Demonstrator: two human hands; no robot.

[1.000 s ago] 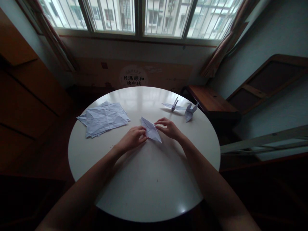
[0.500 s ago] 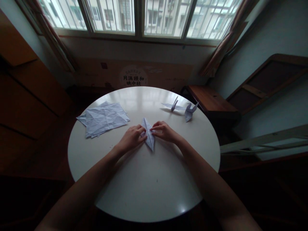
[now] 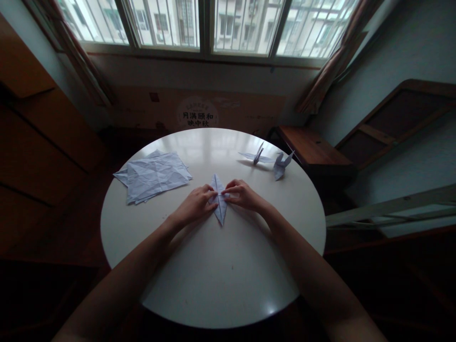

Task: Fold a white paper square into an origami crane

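Note:
A pale sheet of paper folded into a narrow diamond lies on the white round table, one point away from me and one toward me. A crease runs down its middle. My left hand pinches its left corner between thumb and fingers. On the opposite side, my right hand has its thumb and fingertips closed on the right corner. Both corners are partly hidden under the fingers.
Creased paper sheets are stacked at the table's left. Two folded paper cranes stand at the back right. Beyond the right edge is a brown wooden stool; a printed cardboard panel leans under the window.
The folded paper has turned slightly, its near point swinging a little left, so it lies straighter. Both hands have barely shifted and keep their hold.

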